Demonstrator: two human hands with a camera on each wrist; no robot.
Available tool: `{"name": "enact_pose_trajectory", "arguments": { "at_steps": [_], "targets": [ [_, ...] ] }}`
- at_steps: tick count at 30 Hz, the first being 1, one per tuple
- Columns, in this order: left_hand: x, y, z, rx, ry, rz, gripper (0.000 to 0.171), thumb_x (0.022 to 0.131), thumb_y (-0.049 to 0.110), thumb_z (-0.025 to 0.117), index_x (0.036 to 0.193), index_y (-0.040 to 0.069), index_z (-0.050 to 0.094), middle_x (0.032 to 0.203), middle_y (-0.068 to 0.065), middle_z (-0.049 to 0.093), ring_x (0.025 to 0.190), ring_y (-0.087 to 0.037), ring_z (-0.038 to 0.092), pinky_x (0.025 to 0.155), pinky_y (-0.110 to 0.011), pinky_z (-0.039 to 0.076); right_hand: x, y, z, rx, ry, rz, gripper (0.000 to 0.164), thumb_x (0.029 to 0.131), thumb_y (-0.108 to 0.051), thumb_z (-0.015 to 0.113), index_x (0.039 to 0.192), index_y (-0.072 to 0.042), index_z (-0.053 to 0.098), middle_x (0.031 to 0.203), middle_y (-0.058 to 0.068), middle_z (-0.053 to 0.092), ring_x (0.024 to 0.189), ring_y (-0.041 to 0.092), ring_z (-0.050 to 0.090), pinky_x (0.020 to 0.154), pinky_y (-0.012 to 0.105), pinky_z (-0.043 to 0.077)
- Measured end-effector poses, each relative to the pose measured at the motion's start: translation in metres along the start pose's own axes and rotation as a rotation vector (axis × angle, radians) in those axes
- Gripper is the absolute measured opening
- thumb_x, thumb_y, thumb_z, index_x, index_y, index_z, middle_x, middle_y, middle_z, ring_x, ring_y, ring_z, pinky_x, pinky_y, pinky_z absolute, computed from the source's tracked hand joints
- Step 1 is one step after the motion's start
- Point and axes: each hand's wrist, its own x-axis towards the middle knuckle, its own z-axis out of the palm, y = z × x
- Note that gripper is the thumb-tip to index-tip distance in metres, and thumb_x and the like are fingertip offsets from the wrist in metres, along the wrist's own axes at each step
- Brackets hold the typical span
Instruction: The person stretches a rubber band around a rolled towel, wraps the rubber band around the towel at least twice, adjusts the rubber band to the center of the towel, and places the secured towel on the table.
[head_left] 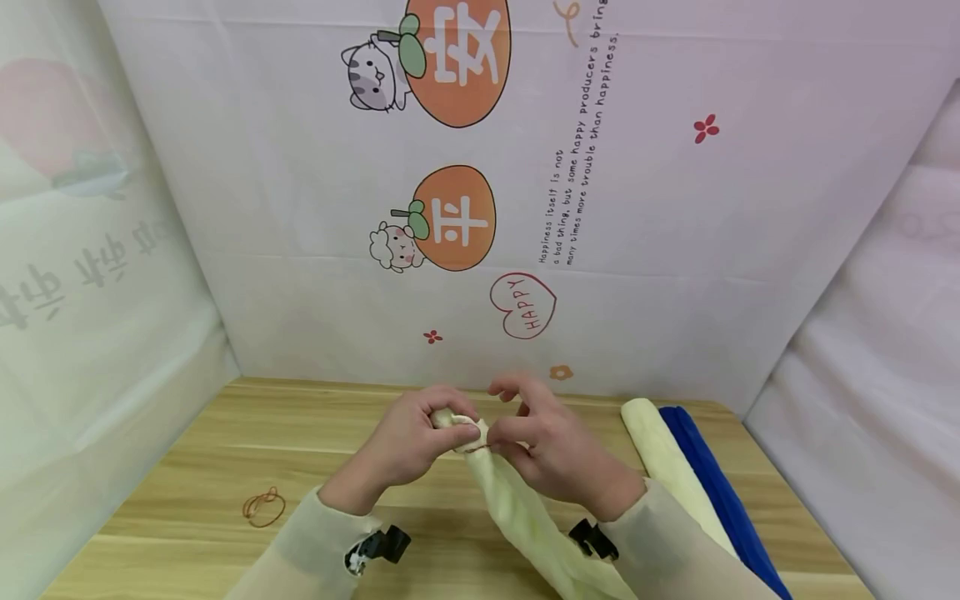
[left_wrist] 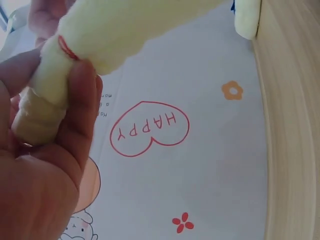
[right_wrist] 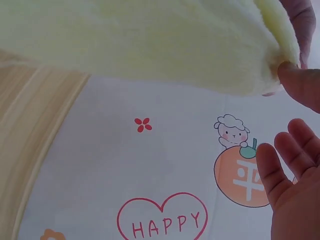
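Observation:
A pale yellow fluffy towel point(head_left: 517, 500), bunched into a long roll, slants up from the table's front edge. My left hand point(head_left: 408, 437) grips its upper end, fingers behind and thumb in front. Just past that thumb a thin red rubber band point(left_wrist: 67, 48) circles the towel. My right hand point(head_left: 555, 442) is at the band, where its thumb and index finger pinch it; the other fingers are raised away from the cloth. In the right wrist view the towel point(right_wrist: 150, 40) hides the band.
Loose reddish rubber bands point(head_left: 264, 500) lie on the wooden table point(head_left: 187, 467) at the left. A rolled pale yellow towel point(head_left: 667, 458) and a rolled blue towel point(head_left: 712, 475) lie side by side at the right. White printed cloth point(head_left: 637, 250) walls the back and both sides.

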Motion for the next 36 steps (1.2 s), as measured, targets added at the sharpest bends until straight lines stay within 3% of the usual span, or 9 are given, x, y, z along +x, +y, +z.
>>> {"name": "enact_pose_trajectory", "arguments": {
  "at_steps": [6, 11, 14, 17, 23, 31, 36],
  "targets": [
    [-0.004, 0.001, 0.005, 0.028, 0.046, -0.058, 0.005, 0.086, 0.023, 0.080, 0.088, 0.024, 0.075, 0.105, 0.006, 0.068, 0.083, -0.018, 0.063, 0.066, -0.034, 0.055, -0.006, -0.007, 0.004, 0.047, -0.081, 0.052, 0.017, 0.086, -0.006, 0.075, 0.084, -0.021, 0.069, 0.133, 0.012, 0.046, 0.088, 0.017, 0.051, 0.075, 0.028, 0.049],
    [-0.009, 0.002, 0.014, -0.002, 0.114, -0.105, 0.005, 0.086, 0.022, 0.079, 0.085, 0.023, 0.075, 0.096, 0.006, 0.070, 0.079, -0.015, 0.062, 0.064, -0.032, 0.053, -0.006, -0.019, 0.007, 0.013, -0.122, 0.131, 0.021, 0.085, -0.002, 0.074, 0.084, -0.021, 0.065, 0.138, 0.011, 0.045, 0.115, 0.024, 0.046, 0.080, 0.033, 0.051],
    [-0.013, 0.005, 0.020, -0.062, 0.164, -0.163, 0.005, 0.087, 0.022, 0.078, 0.088, 0.019, 0.075, 0.091, 0.001, 0.069, 0.064, -0.015, 0.055, 0.054, -0.028, 0.048, -0.005, -0.025, 0.009, 0.010, -0.113, 0.192, 0.022, 0.086, -0.002, 0.073, 0.083, -0.022, 0.063, 0.144, 0.006, 0.044, 0.128, 0.025, 0.040, 0.083, 0.034, 0.051],
    [-0.016, 0.011, 0.024, -0.101, 0.224, -0.219, 0.008, 0.088, 0.022, 0.078, 0.090, 0.015, 0.075, 0.086, -0.004, 0.066, 0.056, -0.013, 0.048, 0.048, -0.025, 0.042, -0.003, -0.030, 0.009, 0.016, -0.074, 0.222, 0.020, 0.087, -0.003, 0.073, 0.084, -0.021, 0.065, 0.148, 0.004, 0.043, 0.125, 0.023, 0.043, 0.084, 0.034, 0.051],
    [-0.017, 0.016, 0.024, -0.172, 0.331, -0.285, 0.012, 0.086, 0.021, 0.079, 0.090, 0.010, 0.075, 0.086, -0.008, 0.065, 0.058, -0.016, 0.051, 0.048, -0.025, 0.043, 0.002, -0.034, 0.015, -0.009, 0.016, 0.219, 0.015, 0.087, -0.004, 0.075, 0.087, -0.017, 0.068, 0.146, 0.005, 0.047, 0.125, 0.024, 0.046, 0.091, 0.039, 0.049],
    [-0.020, 0.007, 0.024, -0.282, 0.404, -0.293, 0.011, 0.085, 0.011, 0.079, 0.093, 0.007, 0.073, 0.091, -0.012, 0.065, 0.068, -0.019, 0.060, 0.059, -0.027, 0.052, 0.007, -0.032, 0.027, -0.122, 0.039, 0.200, 0.011, 0.085, -0.007, 0.062, 0.082, -0.017, 0.061, 0.134, 0.011, 0.054, 0.131, 0.035, 0.043, 0.107, 0.048, 0.038],
    [-0.022, 0.000, 0.025, -0.238, 0.350, -0.261, 0.013, 0.086, 0.017, 0.079, 0.097, 0.010, 0.077, 0.084, -0.006, 0.068, 0.054, -0.012, 0.048, 0.052, -0.023, 0.045, 0.003, -0.030, 0.029, -0.102, 0.034, 0.253, 0.014, 0.083, -0.005, 0.061, 0.081, -0.019, 0.058, 0.133, 0.016, 0.051, 0.131, 0.041, 0.039, 0.107, 0.056, 0.033]
  ]
}}
